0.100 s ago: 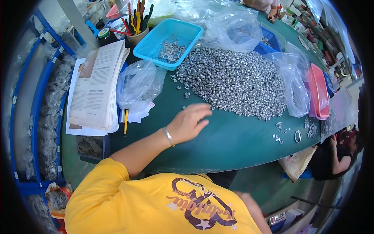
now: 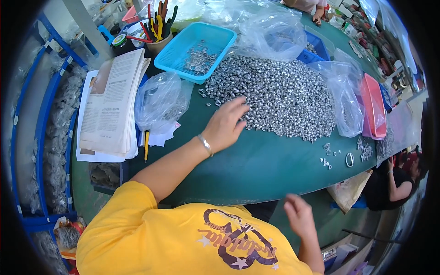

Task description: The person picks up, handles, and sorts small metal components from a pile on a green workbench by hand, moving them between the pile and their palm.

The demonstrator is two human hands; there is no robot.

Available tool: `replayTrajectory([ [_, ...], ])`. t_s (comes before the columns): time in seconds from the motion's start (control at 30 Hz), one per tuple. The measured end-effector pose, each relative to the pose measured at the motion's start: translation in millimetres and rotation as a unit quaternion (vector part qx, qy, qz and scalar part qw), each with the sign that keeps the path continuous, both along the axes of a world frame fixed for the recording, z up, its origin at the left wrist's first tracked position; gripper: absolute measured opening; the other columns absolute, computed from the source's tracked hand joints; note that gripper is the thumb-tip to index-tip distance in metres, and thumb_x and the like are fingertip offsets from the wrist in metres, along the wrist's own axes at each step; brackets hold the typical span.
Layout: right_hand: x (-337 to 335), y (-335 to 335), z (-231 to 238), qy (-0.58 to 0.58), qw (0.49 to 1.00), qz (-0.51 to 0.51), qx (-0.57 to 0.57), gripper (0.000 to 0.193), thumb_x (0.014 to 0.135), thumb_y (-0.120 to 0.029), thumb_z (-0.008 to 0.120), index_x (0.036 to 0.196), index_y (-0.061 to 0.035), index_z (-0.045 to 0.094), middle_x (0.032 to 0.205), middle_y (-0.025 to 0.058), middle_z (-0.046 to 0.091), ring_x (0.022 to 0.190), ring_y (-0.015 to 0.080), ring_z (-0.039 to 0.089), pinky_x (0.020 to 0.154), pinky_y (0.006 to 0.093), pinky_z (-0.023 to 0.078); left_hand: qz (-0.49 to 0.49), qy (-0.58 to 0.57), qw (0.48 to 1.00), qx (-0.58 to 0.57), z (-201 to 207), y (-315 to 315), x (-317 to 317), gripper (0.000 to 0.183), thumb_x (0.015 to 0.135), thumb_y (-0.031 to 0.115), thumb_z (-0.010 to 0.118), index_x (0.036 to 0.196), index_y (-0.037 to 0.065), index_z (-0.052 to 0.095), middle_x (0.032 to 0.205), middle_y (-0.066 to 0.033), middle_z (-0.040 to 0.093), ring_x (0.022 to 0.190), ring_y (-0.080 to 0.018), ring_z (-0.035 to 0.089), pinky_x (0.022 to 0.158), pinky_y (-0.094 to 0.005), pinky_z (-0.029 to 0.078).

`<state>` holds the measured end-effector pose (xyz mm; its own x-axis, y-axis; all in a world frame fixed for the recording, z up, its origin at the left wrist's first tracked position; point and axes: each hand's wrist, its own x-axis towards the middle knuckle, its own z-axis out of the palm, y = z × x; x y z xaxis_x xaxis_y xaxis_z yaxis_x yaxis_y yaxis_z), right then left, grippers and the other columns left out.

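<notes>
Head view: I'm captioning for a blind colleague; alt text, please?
A person's left hand is at the near left edge of a heap of small silvery ring-like pieces on a green table; the right hand is near the yellow shirt. A blue basket holds more.

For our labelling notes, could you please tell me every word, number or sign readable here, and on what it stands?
Yellow shirt: large script-style lettering, partly readable; I leave the wording uncopied.
Newspaper-like pages: headings and columns of print, too small to read.
White tags on the blue rack: too small to tell any writing.
</notes>
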<state>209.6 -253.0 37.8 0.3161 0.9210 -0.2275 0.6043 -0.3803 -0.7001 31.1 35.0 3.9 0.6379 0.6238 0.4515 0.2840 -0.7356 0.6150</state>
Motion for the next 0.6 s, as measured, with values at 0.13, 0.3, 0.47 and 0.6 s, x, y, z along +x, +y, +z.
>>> replayTrajectory([
  [0.13, -8.6, 69.5, 15.5, -0.052, 0.989, 0.059, 0.123, 0.021, 0.08, -0.006, 0.058, 0.099, 0.0022, 0.057, 0.092, 0.0171, 0.061, 0.079, 0.0287, 0.061, 0.071, 0.0322, 0.049, 0.08, 0.003, 0.994, 0.081, -11.5, 43.3, 27.1, 0.042, 0.076, 0.014, 0.062, 0.115, 0.005, 0.051, 0.129, -0.0171, 0.04, 0.12, -0.0348, 0.037, 0.099, -0.0416, 0.032],
  [0.3, -7.1, 69.5, 12.3, -0.084, 0.982, 0.073, 0.152, 0.018, 0.078, -0.005, 0.061, 0.094, 0.001, 0.059, 0.087, 0.0159, 0.061, 0.076, 0.0293, 0.061, 0.067, 0.0325, 0.05, 0.112, 0.065, 0.981, 0.142, -25.9, 48.7, 51.6, 0.049, 0.073, 0.024, 0.065, 0.117, 0.011, 0.05, 0.124, -0.0141, 0.043, 0.117, -0.0351, 0.037, 0.096, -0.0453, 0.029],
  [0.47, 4.3, 5.9, -24.1, 0.048, 0.977, -0.192, 0.082, 0.01, 0.082, -0.005, 0.058, 0.09, 0.0001, 0.059, 0.075, 0.0111, 0.061, 0.066, 0.0156, 0.06, 0.06, 0.0252, 0.048, 0.111, 0.081, 0.982, 0.126, -33.1, 36.4, 43.1, 0.056, 0.069, 0.027, 0.069, 0.116, 0.008, 0.047, 0.114, -0.0136, 0.046, 0.109, -0.0326, 0.041, 0.091, -0.0454, 0.033],
  [0.6, -5.9, 4.3, -31.4, 0.119, 0.97, -0.196, 0.081, 0.011, 0.083, -0.009, 0.057, 0.092, -0.0015, 0.059, 0.078, 0.0098, 0.061, 0.066, 0.016, 0.059, 0.061, 0.0264, 0.048, 0.113, 0.09, 0.978, 0.153, -42.3, 26.4, 44.0, 0.057, 0.07, 0.031, 0.068, 0.118, 0.01, 0.046, 0.116, -0.0106, 0.041, 0.111, -0.0326, 0.037, 0.087, -0.0481, 0.031],
])
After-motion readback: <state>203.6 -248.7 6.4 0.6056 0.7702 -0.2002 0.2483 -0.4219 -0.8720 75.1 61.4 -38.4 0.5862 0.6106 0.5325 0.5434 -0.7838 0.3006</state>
